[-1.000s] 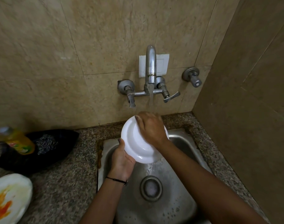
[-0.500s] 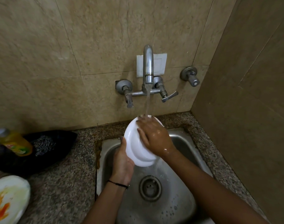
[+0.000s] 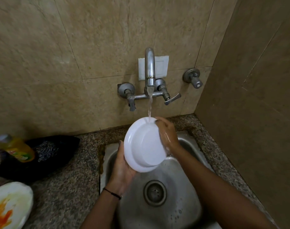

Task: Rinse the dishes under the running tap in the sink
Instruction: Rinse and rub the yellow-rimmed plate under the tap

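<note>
Starting big: beige tiled wall (image 3: 75, 47) across the far side and down the right. Then speckled granite counter (image 3: 66, 195) wrapped round a steel sink (image 3: 182, 204), near centre. Far left on the counter, a black bag (image 3: 55, 151).

Over the sink, the white plate (image 3: 144, 146), tipped up on edge, far rim right under the water stream (image 3: 150, 104). Gripped at the near-left rim by the left hand (image 3: 122, 169), and clasped along the right edge by the right hand (image 3: 167, 134), fingertips hooked over the top.

Near-left corner: dirty plate (image 3: 12, 204), orange smears. Also the wall tap (image 3: 149, 66), a yellow bottle (image 3: 18, 149) leaning on the bag, the drain (image 3: 155, 193) and a thin black wristband (image 3: 112, 193) on the left wrist.
</note>
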A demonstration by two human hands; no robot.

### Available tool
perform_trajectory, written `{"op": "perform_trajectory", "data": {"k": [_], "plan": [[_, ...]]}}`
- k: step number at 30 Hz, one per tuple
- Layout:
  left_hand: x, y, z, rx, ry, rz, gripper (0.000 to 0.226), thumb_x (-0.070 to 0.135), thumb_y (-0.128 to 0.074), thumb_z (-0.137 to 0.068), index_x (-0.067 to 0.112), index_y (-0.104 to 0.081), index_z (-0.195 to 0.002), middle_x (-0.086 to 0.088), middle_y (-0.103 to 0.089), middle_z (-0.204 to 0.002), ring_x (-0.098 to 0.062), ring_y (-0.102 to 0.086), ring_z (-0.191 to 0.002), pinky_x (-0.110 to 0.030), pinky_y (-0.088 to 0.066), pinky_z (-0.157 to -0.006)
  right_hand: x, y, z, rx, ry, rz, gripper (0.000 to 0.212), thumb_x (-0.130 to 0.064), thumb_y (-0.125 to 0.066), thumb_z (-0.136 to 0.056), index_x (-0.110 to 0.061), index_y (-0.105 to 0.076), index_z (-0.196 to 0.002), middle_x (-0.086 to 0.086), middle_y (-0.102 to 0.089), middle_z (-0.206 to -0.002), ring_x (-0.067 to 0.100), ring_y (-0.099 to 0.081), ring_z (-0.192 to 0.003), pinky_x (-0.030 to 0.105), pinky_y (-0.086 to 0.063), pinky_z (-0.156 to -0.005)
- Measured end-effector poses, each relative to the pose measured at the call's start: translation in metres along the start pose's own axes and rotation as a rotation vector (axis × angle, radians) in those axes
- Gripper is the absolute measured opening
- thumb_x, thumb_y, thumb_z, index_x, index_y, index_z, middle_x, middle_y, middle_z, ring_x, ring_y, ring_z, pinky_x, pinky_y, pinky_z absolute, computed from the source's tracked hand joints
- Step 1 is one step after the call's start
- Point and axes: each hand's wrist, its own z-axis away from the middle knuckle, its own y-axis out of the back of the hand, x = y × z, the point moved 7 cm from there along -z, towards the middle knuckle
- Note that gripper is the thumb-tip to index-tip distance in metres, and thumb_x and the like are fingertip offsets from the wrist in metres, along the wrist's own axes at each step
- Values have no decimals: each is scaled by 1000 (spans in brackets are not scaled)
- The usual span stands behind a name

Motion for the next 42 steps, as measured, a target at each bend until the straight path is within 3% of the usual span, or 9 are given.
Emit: {"op": "perform_trajectory", "data": {"k": [5, 8, 12, 17, 23, 27, 30, 36, 42], "plan": [[23, 12, -16, -9, -2, -306, 38, 28, -52, -94, 9, -59, -126, -13, -68, -120, -30, -65, -110, -42, -56, -83, -28, -21, -13, -288, 367, 514, 36, -32, -45, -90, -24, -65, -119, 5, -61, -119, 19, -51, -114, 34, -39, -94], [25, 18, -22, 33, -42, -275, 39, 24, -54, -93, 8, -58, -128, -14, -67, -122, -31, -64, -112, -39, -57, -78, -38, -36, 10, -257, 643, 758, 46, -34, -33, -92, -20, -54, -131, 7, -53, -137, 22, -43, -130, 45, -32, -109], [10, 25, -17, 74, -74, -183, 45, 27, -56, -87, 3, -59, -125, -20, -66, -122, -31, -65, -111, -41, -57, -88, -18, -55, 52, -357, 1072, 979, 41, -35, -47, -94, -17, -56, -130, 8, -46, -144, 24, -38, -137, 50, -23, -114], [0, 23, -15, 82, -83, -124, 28, 22, -46, -99, 10, -62, -118, -13, -71, -114, -25, -70, -101, -38, -60, -72, -2, -14, 24, -165, 592, 824, 75, -61, -50, -85, -21, -33, -146, 2, -29, -154, 15, -25, -143, 39, -22, -118], [1, 26, -16, 118, -90, -156, 40, 29, -56, -89, 8, -61, -123, -13, -71, -114, -26, -69, -102, -39, -59, -75, -14, -18, 31, -277, 830, 919, 64, -55, -43, -91, -17, -39, -142, 4, -35, -151, 18, -31, -141, 40, -20, -118], [2, 25, -16, 96, -106, -100, 48, 37, -54, -88, 12, -58, -128, -11, -67, -124, -27, -63, -114, -50, -49, -96, 14, 2, 14, -190, 326, 526, 67, -65, -35, -88, -33, -25, -146, -2, -28, -154, 17, -29, -140, 43, -28, -113], [-1, 26, -16, 82, -83, -15, 45, 46, -45, -94, 18, -58, -128, -9, -67, -123, -27, -62, -115, -53, -45, -101, 32, 2, 12, -172, 44, 173, 62, -64, -42, -85, -35, -32, -139, -1, -42, -140, 20, -47, -122, 48, -43, -102], [-44, 39, -17, 155, 175, 139, 61, 60, -37, -92, 18, -54, -134, -18, -64, -124, -36, -57, -116, -55, -45, -97, 6, 8, 0, -173, 1, 132, 50, -38, -78, -73, -21, -58, -115, -4, -63, -108, 13, -62, -95, 27, -54, -77], [-54, 14, -11, -72, 502, 159, 76, 65, -39, -88, 6, -47, -134, -36, -46, -138, -50, -50, -121, -66, -36, -102, -29, 18, 8, -306, 132, 213, 24, -30, -76, -76, -21, -65, -95, -6, -66, -94, 13, -64, -86, 28, -55, -72]]}}
